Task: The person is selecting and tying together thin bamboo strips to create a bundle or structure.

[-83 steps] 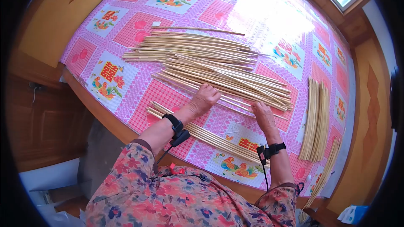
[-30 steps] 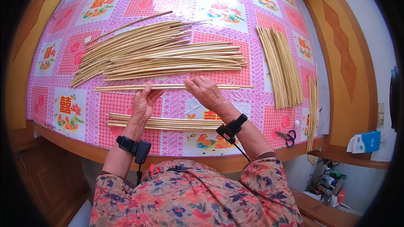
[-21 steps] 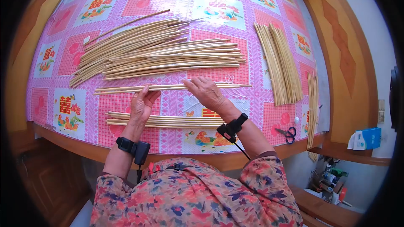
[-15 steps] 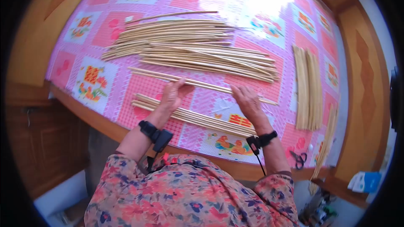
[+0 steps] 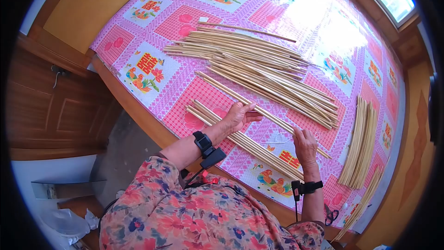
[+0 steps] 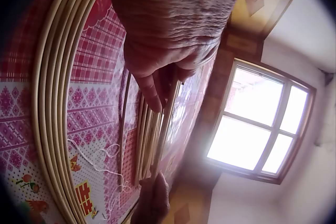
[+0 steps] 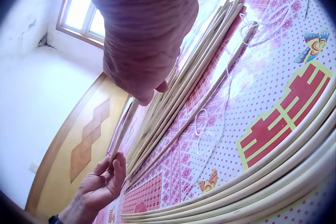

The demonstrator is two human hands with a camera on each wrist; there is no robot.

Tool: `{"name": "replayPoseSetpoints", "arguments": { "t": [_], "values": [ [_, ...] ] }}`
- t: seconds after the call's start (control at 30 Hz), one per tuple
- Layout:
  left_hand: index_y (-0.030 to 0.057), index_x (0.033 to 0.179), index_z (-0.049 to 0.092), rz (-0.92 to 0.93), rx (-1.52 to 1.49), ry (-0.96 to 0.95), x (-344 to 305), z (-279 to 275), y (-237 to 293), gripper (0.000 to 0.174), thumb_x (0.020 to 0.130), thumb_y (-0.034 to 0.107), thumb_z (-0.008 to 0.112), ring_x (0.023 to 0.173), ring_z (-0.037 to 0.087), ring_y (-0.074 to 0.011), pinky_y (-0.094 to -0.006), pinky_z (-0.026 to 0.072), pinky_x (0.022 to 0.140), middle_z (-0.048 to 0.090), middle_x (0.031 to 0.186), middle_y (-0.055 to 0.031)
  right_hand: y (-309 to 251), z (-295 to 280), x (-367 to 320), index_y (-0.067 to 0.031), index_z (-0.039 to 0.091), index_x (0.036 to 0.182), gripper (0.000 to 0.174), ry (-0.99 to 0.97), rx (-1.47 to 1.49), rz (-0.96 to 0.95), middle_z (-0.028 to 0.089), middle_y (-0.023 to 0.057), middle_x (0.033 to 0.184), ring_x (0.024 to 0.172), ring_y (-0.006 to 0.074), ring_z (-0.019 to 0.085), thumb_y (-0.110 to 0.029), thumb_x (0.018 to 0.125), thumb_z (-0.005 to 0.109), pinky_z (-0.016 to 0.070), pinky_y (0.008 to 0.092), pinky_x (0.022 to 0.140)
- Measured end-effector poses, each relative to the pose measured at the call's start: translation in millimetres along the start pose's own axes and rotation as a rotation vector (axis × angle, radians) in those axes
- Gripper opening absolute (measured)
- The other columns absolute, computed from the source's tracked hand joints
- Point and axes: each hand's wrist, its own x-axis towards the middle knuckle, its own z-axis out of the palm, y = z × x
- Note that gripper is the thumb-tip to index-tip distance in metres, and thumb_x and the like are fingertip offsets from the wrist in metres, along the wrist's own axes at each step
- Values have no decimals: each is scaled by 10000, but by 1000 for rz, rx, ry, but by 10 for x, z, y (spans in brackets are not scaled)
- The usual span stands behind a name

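Observation:
My left hand pinches a thin straw-coloured stick between thumb and fingers. Further along, the right hand grips the same stick near its other end. Both wrist views show this stick raised above the table, slanting from one hand to the other. Below it, another stick lies on the cloth, with loose white string beside and across it. A large pile of similar sticks spreads beyond the hands. Closer to my body, a neat row of several sticks passes under the left wrist.
Two upright-lying bundles rest at the table's right side, with thinner sticks near the edge. Dark-handled scissors lie by the front right edge. One single stick lies behind the pile. A patterned pink cloth covers the table.
Both hands came away from the pile's near side, where sticks lay against it. The stick now spans between them, lifted, in the gap before the row. The head view has swung back and forth.

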Motion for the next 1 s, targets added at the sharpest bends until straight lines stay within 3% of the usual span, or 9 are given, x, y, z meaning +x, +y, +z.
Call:
{"name": "replayPoseSetpoints", "arguments": {
  "t": [0.23,0.43,0.53,0.77,0.9,1.0],
  "values": [
    [-23,937,535,10,-28,-56,-9,4,27,196,854,151,499,865,595,-261,-357,527,745,591,907,-170,-57,-74,54,-103,567,932,193,-2,114,93,506,67,727,694,243,518,-152,747,589,414,360,588],
    [-22,1008,499,29,-18,10,12,-84,55,230,850,146,506,882,588,-262,-357,523,768,581,926,-166,145,22,183,-98,585,834,102,-14,223,198,511,70,711,711,263,522,-170,762,582,417,367,600],
    [-15,1011,491,88,-55,76,35,-159,67,233,846,148,515,889,581,-264,-354,514,784,576,927,-165,243,15,244,-97,582,833,91,186,42,128,500,79,706,701,263,518,-150,759,585,421,368,607],
    [-22,941,485,181,-53,242,247,-399,124,205,855,163,502,845,593,-286,-366,535,725,570,871,-165,427,-50,262,-89,577,840,97,303,84,223,498,93,713,689,274,524,-156,770,575,421,370,593],
    [-42,908,477,155,56,268,311,-366,175,258,858,210,503,831,596,-291,-349,546,678,570,848,-165,430,-48,219,-92,577,831,96,233,108,286,503,93,716,687,274,528,-166,771,574,423,374,587],
    [-53,949,439,118,42,301,355,-351,179,298,872,233,470,821,595,-307,-357,548,672,549,875,-206,384,6,186,-100,571,835,108,161,99,157,510,82,726,697,266,530,-169,754,592,432,374,597]
  ]
}}
